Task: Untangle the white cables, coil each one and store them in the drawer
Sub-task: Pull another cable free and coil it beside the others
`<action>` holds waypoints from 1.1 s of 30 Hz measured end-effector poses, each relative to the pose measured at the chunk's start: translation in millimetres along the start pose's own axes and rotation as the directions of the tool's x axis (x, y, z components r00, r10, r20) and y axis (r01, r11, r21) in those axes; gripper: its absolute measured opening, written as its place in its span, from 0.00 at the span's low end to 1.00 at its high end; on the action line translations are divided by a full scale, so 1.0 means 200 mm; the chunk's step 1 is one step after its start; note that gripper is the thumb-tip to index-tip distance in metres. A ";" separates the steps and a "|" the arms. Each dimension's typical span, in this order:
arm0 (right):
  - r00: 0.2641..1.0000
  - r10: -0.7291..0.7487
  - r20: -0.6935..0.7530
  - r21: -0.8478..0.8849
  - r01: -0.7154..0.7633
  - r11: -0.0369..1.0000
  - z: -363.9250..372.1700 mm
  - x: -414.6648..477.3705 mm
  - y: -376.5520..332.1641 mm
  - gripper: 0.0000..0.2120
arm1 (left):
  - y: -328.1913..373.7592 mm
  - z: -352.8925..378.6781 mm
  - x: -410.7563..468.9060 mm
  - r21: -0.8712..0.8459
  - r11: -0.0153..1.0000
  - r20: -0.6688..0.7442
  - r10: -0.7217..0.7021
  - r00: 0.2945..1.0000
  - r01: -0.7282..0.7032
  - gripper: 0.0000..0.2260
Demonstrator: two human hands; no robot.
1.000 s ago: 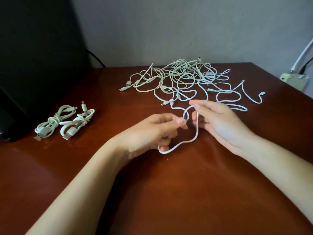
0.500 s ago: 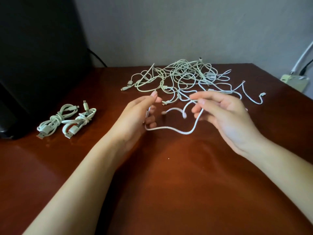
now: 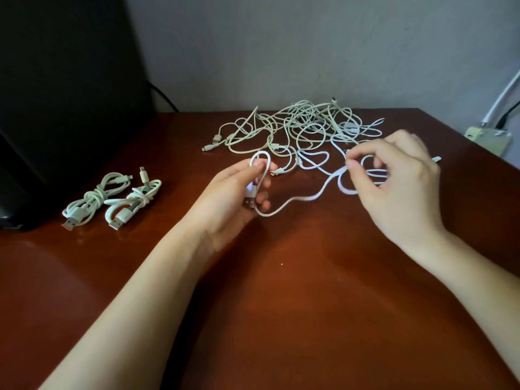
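White thin charging cable point(image 3: 304, 198), head view: it sags low over the reddish-brown wooden surface point(image 3: 281, 319) between both hands. Against half a second ago, the left hand point(image 3: 233, 195) now lies palm-up, its grip pinching a first small loop point(image 3: 261, 152) under the thumb, with the metal USB plug point(image 3: 249, 203) against its fingers. The right hand point(image 3: 399, 190) sits further right, grip pinching the same cable beside the pale tangled cable heap point(image 3: 306, 122). Judgement: coiling has begun and the far end is probably not yet free. Two knotted white cable bundles point(image 3: 134, 199) lie left. Drawer not in view.
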State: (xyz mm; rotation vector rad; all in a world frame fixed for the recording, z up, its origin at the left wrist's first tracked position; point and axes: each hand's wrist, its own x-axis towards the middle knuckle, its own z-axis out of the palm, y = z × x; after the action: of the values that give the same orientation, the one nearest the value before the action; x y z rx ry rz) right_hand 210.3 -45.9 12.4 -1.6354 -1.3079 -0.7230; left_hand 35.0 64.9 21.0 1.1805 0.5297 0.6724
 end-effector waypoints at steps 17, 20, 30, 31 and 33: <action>0.740 -0.177 0.649 -0.036 0.262 0.964 0.06 -0.11 -0.05 0.13 | 0.00 0.03 -0.02 -0.177 0.984 0.298 0.071 0.952 -0.018 0.11; 0.760 -0.189 0.622 -0.054 0.283 0.958 0.06 -0.10 -0.05 0.06 | 0.01 0.01 -0.02 -0.181 0.983 0.311 0.095 0.945 -0.040 0.12; 0.755 -0.121 0.645 -0.043 0.194 0.980 -0.01 -0.06 -0.08 0.08 | 0.05 -0.07 0.01 -0.056 0.995 0.049 0.085 0.995 -0.083 0.13; 0.756 -0.135 0.640 -0.016 0.188 0.982 -0.01 -0.06 -0.08 0.08 | 0.04 -0.08 0.01 -0.031 0.996 0.005 0.082 0.997 -0.082 0.13; 0.777 -0.147 0.612 0.016 0.173 0.985 -0.02 -0.07 -0.08 0.08 | 0.02 -0.09 0.03 0.037 0.995 -0.086 0.098 0.991 -0.095 0.14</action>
State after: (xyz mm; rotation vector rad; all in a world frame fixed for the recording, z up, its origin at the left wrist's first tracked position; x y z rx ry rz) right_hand 190.8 -54.3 7.5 -1.8918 -1.9224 -0.3073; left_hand 25.9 82.1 19.8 1.2170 0.5615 0.8043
